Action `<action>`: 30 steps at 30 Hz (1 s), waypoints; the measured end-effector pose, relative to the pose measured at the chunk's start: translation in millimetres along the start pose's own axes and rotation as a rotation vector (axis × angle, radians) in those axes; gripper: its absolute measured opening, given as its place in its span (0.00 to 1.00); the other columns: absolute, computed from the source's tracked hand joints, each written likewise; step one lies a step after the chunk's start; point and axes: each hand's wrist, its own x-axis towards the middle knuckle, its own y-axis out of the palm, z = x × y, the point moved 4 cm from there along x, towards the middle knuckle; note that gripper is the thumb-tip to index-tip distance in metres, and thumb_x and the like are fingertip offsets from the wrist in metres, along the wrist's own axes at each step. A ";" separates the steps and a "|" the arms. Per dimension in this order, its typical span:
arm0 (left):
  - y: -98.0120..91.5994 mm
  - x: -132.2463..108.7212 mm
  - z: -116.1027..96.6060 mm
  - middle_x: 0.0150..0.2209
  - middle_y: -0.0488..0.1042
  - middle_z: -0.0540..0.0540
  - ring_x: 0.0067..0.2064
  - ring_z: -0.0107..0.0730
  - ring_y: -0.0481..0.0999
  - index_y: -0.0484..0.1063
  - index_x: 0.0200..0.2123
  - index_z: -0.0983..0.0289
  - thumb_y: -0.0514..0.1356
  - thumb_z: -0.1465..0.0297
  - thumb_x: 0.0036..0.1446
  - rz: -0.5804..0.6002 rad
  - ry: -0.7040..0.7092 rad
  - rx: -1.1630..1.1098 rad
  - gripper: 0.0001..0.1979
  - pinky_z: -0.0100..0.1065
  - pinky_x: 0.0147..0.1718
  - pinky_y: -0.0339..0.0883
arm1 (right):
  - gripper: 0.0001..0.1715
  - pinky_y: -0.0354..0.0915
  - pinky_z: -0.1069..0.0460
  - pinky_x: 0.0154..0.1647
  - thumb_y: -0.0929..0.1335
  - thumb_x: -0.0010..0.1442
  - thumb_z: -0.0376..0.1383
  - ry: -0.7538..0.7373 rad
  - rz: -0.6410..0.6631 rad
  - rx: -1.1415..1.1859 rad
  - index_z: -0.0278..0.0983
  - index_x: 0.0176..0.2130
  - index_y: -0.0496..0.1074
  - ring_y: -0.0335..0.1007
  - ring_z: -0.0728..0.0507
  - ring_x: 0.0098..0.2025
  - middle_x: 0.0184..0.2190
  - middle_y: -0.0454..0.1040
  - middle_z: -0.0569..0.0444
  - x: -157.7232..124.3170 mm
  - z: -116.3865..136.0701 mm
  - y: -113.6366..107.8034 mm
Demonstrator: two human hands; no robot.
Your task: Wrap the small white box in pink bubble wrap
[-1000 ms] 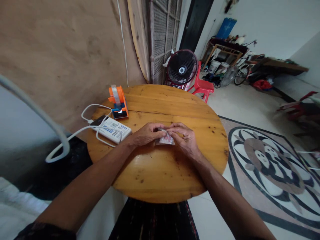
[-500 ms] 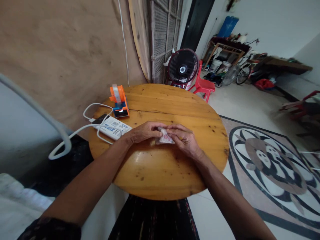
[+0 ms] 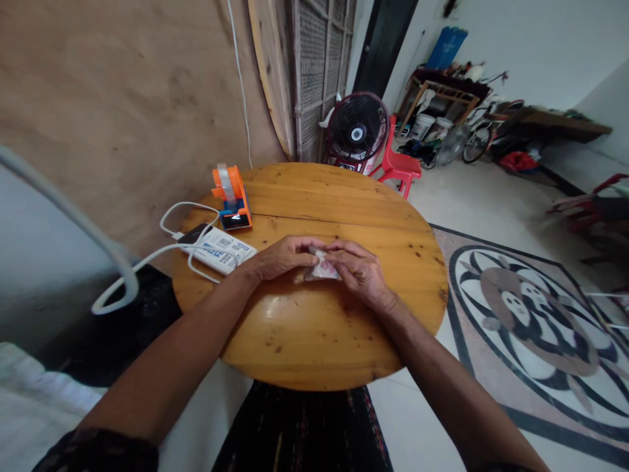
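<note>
Both my hands rest at the middle of a round wooden table (image 3: 319, 341). Between them lies a small folded piece of pinkish paper (image 3: 322, 269), flat on the wood. My left hand (image 3: 280, 257) pinches its left edge with curled fingers. My right hand (image 3: 358, 270) presses on its right side, fingers bent over it. Part of the paper is hidden under the fingers.
A white power bank (image 3: 219, 250) with a white cable (image 3: 184, 216) and a dark phone lies at the table's left. An orange tape dispenser (image 3: 230, 197) stands behind it. Beyond the table are a floor fan (image 3: 358, 133) and a red plastic chair (image 3: 399, 167).
The hands stay on the paper with only small finger shifts. The camera has moved a little.
</note>
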 end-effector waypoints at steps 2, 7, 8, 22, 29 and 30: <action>0.2 0.0 -1.4 0.45 0.78 0.55 0.44 0.33 0.76 0.74 0.50 0.64 0.64 0.65 0.52 0.004 0.010 0.010 0.21 0.35 0.48 0.65 | 0.15 0.69 0.46 0.52 0.64 0.64 0.32 -0.010 0.002 0.021 0.43 0.43 0.78 0.73 0.43 0.51 0.48 0.77 0.50 1.2 0.8 -0.9; -1.1 0.6 -1.4 0.47 0.78 0.56 0.45 0.33 0.76 0.74 0.50 0.65 0.64 0.66 0.51 -0.004 0.015 0.020 0.22 0.36 0.50 0.65 | 0.16 0.67 0.42 0.53 0.65 0.61 0.30 -0.065 0.083 -0.063 0.43 0.44 0.77 0.70 0.40 0.52 0.53 0.74 0.49 3.5 5.9 -3.0; -1.6 0.6 -0.9 0.47 0.78 0.56 0.45 0.33 0.76 0.74 0.51 0.64 0.64 0.66 0.51 -0.012 0.009 0.023 0.22 0.37 0.50 0.64 | 0.16 0.66 0.41 0.53 0.65 0.60 0.30 -0.077 0.101 -0.085 0.44 0.45 0.77 0.69 0.39 0.53 0.53 0.73 0.49 3.0 7.0 -3.4; -0.8 -1.6 5.7 0.49 0.77 0.56 0.46 0.34 0.76 0.73 0.50 0.63 0.64 0.65 0.52 -0.081 0.003 -0.062 0.22 0.36 0.50 0.66 | 0.52 0.59 0.38 0.63 0.76 0.49 0.45 0.431 0.216 0.308 0.43 0.66 0.55 0.62 0.36 0.63 0.63 0.63 0.43 -11.5 -25.3 2.7; 3.2 -1.7 0.6 0.51 0.75 0.58 0.49 0.38 0.74 0.68 0.57 0.65 0.59 0.60 0.57 -0.129 0.029 0.115 0.26 0.39 0.49 0.67 | 0.45 0.67 0.39 0.54 0.75 0.50 0.44 0.505 0.129 0.169 0.36 0.63 0.61 0.73 0.37 0.50 0.50 0.75 0.42 -9.5 -23.5 6.2; 3.4 -1.6 0.4 0.53 0.74 0.59 0.50 0.39 0.73 0.66 0.58 0.64 0.59 0.61 0.57 -0.136 0.041 0.116 0.27 0.39 0.50 0.67 | 0.45 0.67 0.39 0.54 0.75 0.50 0.45 0.529 0.134 0.149 0.35 0.62 0.62 0.74 0.37 0.50 0.49 0.76 0.42 -9.4 -23.9 5.9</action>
